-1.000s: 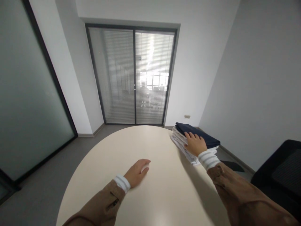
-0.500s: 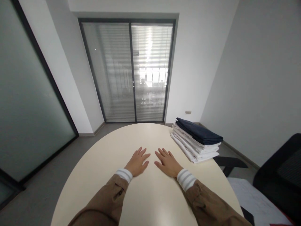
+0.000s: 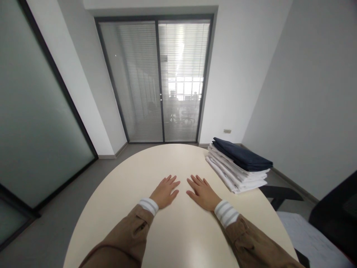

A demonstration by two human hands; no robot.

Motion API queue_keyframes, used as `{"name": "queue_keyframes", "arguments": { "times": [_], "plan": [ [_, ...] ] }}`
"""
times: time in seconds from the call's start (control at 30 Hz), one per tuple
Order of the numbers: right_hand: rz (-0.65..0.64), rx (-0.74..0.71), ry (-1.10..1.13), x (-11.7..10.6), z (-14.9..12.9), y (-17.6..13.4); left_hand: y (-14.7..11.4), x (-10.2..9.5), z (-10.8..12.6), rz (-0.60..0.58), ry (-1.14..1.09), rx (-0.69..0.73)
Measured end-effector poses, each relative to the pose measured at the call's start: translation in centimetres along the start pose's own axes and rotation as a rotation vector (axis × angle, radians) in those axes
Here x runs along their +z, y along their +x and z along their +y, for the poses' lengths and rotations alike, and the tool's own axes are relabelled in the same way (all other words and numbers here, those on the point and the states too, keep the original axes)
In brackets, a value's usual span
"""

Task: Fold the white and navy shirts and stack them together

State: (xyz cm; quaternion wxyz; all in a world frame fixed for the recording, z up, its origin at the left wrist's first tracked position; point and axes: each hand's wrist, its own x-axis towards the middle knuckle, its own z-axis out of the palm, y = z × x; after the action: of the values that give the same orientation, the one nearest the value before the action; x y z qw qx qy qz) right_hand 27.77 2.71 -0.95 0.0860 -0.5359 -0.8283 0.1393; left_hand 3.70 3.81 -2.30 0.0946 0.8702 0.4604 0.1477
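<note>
My left hand [image 3: 165, 192] lies palm down on the pale round table [image 3: 122, 193], fingers spread, holding nothing. Across a small gap, my right hand [image 3: 204, 193] rests flat on the same tabletop, also with its fingers apart and nothing in them. To the right of my right hand sits a stack of folded white cloths [image 3: 237, 175]. A folded dark navy cloth [image 3: 242, 154] lies on top of that stack. Neither hand touches the pile.
At the right of the table stands a black chair [image 3: 337, 216] with a white cloth [image 3: 309, 234] on its seat. Beyond the table is a glass door [image 3: 134, 82] with blinds. A frosted glass panel [image 3: 41, 111] is on the left.
The view has turned slightly, so the stack, door and chair appear shifted to the right. Both hands stay flat on the table.
</note>
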Motion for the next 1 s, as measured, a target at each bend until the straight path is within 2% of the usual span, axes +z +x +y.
{"name": "queue_keyframes", "arguments": {
  "times": [0.53, 0.7, 0.77, 0.83, 0.93, 1.0],
  "plan": [
    [0.010, 0.001, -0.004, -0.2, -0.2, -0.1, 0.0, 0.2, -0.3, 0.006, 0.008, 0.006],
    [0.073, -0.033, -0.035, 0.4, -0.1, -0.1, 0.0, 0.4, -0.5, 0.012, 0.002, 0.009],
    [0.179, -0.050, -0.081, 0.1, 0.3, 0.0, 0.0, 0.5, -0.5, 0.013, 0.004, 0.013],
    [0.372, -0.042, -0.160, -1.1, 1.0, 0.0, 0.0, 0.5, -0.6, 0.009, 0.005, 0.011],
    [0.730, 0.057, -0.334, -4.6, 2.5, -0.7, -0.1, 0.3, -0.5, 0.006, 0.002, 0.008],
    [0.920, 0.201, -0.445, -7.4, 3.6, -1.5, -0.2, 0.1, -0.4, 0.013, -0.001, 0.014]
  ]
}}
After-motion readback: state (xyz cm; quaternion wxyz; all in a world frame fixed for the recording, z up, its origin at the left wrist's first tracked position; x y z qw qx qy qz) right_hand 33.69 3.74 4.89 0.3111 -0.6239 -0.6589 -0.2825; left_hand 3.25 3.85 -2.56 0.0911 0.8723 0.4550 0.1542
